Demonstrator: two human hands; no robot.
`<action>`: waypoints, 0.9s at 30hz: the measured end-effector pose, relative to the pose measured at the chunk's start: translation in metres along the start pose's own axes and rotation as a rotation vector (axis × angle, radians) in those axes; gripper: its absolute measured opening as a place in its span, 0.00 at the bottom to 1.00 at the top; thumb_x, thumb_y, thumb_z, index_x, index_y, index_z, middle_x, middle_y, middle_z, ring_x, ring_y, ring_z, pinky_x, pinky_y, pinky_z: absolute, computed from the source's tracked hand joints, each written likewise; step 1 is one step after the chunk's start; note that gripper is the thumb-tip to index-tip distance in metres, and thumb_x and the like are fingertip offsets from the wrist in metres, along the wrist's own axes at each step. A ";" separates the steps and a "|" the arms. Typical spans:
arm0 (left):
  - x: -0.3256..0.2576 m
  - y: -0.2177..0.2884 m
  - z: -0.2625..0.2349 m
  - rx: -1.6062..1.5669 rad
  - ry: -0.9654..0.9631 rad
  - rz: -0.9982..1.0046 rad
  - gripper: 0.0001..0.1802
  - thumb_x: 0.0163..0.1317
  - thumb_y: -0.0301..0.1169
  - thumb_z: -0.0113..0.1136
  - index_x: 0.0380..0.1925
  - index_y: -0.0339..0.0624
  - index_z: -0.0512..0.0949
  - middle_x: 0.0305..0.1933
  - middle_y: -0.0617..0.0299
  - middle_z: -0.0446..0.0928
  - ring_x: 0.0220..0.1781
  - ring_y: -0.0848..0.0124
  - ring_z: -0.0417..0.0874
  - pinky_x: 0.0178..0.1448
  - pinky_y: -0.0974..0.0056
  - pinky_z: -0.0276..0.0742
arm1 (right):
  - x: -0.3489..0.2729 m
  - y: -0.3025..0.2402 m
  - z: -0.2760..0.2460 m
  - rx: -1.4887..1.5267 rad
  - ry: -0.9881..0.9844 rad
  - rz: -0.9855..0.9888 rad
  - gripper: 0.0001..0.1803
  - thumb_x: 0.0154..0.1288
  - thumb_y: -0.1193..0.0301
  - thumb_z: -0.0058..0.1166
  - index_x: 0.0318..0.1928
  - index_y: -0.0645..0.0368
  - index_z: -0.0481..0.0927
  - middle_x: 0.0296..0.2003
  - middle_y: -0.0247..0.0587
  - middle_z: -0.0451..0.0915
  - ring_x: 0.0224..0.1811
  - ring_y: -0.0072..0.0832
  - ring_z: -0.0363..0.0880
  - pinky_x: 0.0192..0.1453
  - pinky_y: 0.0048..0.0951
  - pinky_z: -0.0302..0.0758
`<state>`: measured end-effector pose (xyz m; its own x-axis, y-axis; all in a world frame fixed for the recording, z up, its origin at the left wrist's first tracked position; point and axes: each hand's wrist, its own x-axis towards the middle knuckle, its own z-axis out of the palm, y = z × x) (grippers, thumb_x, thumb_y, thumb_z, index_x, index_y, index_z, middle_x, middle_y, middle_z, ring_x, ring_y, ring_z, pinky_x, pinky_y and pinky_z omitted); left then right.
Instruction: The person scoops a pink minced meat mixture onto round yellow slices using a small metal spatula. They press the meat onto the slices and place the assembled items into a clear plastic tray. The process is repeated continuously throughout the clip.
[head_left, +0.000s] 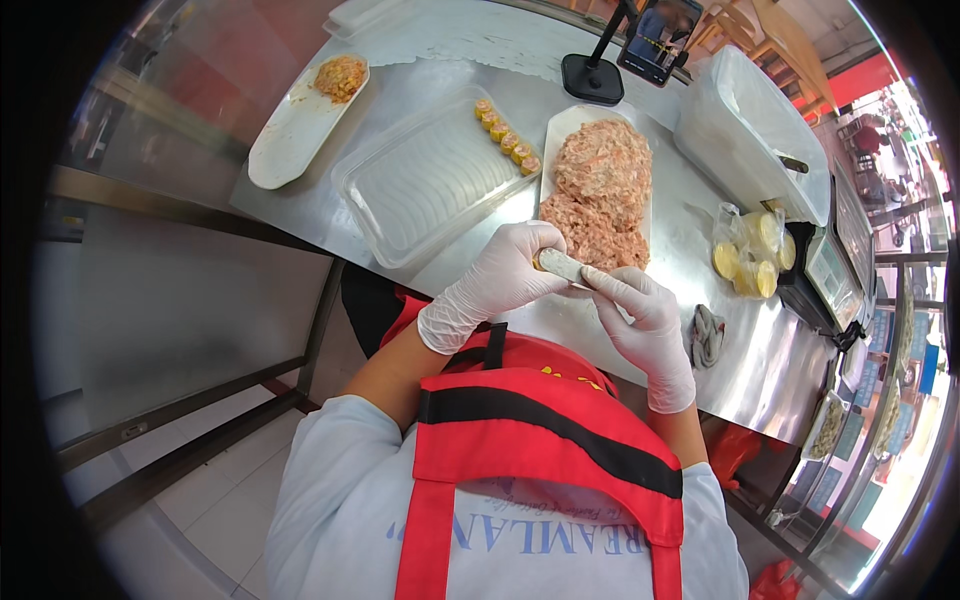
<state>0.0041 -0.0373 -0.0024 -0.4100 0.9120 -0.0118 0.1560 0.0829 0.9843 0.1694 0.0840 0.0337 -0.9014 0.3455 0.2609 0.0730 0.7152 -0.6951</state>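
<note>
A small yellow piece (538,262), mostly hidden by fingers, is held just above the near edge of the white tray, in front of the person's chest. The left hand (500,272), in a white glove, pinches it between thumb and fingers. The right hand (640,305), also gloved, grips a flat spreader (562,265) whose blade reaches across to the yellow piece; whether the two touch is hard to tell.

Just beyond the hands, a heap of minced meat (602,175) fills most of the white tray (572,116). To its left lies a clear plastic tray (400,195) with a short row of yellow rolls (507,137) along its right side. Farther left, a long white dish (283,145) bears an orange-yellow filling (340,78) at its far end. On the right of the worktop (440,85) are a bag of yellow rounds (750,250), a crumpled grey cloth (708,335), a clear tub (745,120) and a scale (828,275). Behind the meat stands a black phone stand (592,78).
</note>
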 end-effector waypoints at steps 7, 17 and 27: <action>0.000 -0.023 -0.012 0.099 0.037 -0.019 0.12 0.49 0.31 0.70 0.21 0.37 0.75 0.22 0.63 0.72 0.27 0.75 0.72 0.33 0.68 0.68 | -0.010 0.032 -0.002 -0.040 -0.024 0.046 0.16 0.54 0.79 0.59 0.45 0.52 0.84 0.30 0.39 0.80 0.27 0.34 0.80 0.32 0.29 0.75; 0.063 -0.137 -0.108 -0.842 0.539 -0.285 0.15 0.61 0.23 0.53 0.48 0.37 0.70 0.46 0.57 0.73 0.46 0.65 0.79 0.52 0.62 0.75 | -0.033 0.060 0.005 0.134 0.016 0.327 0.15 0.58 0.79 0.55 0.46 0.58 0.83 0.33 0.42 0.81 0.34 0.30 0.80 0.40 0.25 0.74; 0.162 -0.179 -0.144 0.330 0.741 -0.090 0.15 0.48 0.21 0.59 0.40 0.37 0.77 0.40 0.57 0.77 0.46 0.65 0.80 0.49 0.62 0.76 | -0.032 0.072 0.004 0.060 -0.002 0.356 0.14 0.57 0.78 0.56 0.45 0.55 0.84 0.27 0.41 0.79 0.27 0.31 0.77 0.36 0.27 0.73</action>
<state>-0.2197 0.0379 -0.1546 -0.9034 0.4035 0.1450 0.3033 0.3625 0.8813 0.2024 0.1221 -0.0272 -0.8245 0.5658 -0.0060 0.3577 0.5130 -0.7803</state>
